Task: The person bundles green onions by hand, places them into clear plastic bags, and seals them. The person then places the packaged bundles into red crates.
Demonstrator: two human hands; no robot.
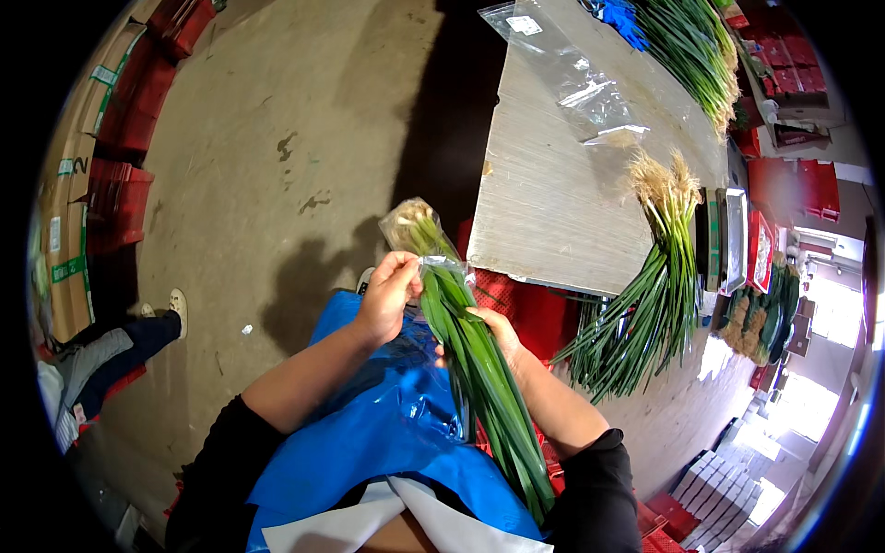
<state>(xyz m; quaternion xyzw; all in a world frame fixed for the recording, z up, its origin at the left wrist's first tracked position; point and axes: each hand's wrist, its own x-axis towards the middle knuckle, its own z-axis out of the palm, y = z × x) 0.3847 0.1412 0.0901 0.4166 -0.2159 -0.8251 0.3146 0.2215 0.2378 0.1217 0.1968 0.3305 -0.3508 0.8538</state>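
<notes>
In front of my blue apron (387, 415) I hold a bundle of spring onions (484, 387), its long green leaves slanting down to the lower right. A clear plastic bag (448, 261) covers the pale root end and part of the stems. With thumb and fingers, my left hand (387, 294) pinches the bag's open edge. Lower down, my right hand (499, 335) is wrapped around the leaves; some of its fingers are hidden behind them. To the right, a loose bunch of spring onions (667, 235) lies with roots on the table and leaves hanging over its edge.
On the metal table (553, 207) lie flat clear bags (574, 76), blue gloves (619, 21) and a larger spring onion pile (691, 62). A weighing scale (731, 238) stands at the right. Red crates (114, 197) and cardboard boxes (66, 256) line the left, near a person's leg (138, 339).
</notes>
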